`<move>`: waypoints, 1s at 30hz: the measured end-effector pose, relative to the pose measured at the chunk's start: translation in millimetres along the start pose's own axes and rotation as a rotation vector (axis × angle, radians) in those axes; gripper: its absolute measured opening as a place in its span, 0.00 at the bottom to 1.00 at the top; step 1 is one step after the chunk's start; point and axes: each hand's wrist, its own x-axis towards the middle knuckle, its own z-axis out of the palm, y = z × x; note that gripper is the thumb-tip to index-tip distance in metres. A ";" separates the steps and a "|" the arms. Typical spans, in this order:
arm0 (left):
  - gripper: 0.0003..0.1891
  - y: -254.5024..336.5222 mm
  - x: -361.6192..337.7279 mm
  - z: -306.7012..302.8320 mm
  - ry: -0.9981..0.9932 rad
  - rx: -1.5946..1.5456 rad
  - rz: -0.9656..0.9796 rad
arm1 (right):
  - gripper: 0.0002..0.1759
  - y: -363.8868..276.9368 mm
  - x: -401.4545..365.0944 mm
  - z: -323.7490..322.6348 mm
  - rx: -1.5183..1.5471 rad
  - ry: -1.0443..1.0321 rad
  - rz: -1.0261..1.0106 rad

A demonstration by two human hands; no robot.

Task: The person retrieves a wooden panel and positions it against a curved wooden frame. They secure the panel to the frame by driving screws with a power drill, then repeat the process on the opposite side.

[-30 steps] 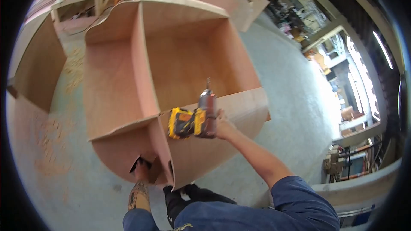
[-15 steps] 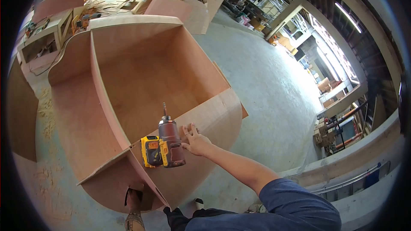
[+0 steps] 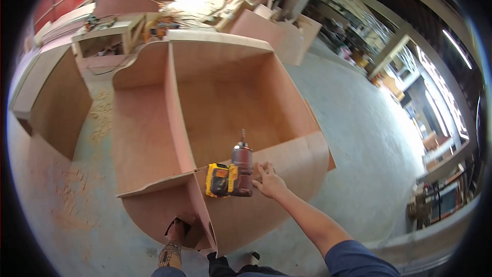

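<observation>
A large plywood cabinet with curved panels lies before me, divided into compartments. On its curved front panel rests a yellow-and-black cordless impact driver, its bit pointing away from me. My right hand lies on that panel just right of the driver, fingers spread and holding nothing. My left hand is low in the small near-left compartment, beside a dark shape that may be a cut-out or a shadow. Its fingers are hidden.
A separate plywood box stands at left, with sawdust on the floor beside it. Behind are a low workbench with tools, leaning plywood sheets and scrap wood. Concrete floor extends to the right.
My view has turned left, so the cabinet and driver appear farther right and more of the left-hand box shows. Both hands keep about the same places on the cabinet.
</observation>
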 end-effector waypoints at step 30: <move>0.05 125.1 -138.7 26.5 0.722 -0.697 -0.047 | 0.30 151.7 -292.3 225.5 1.312 -0.441 0.423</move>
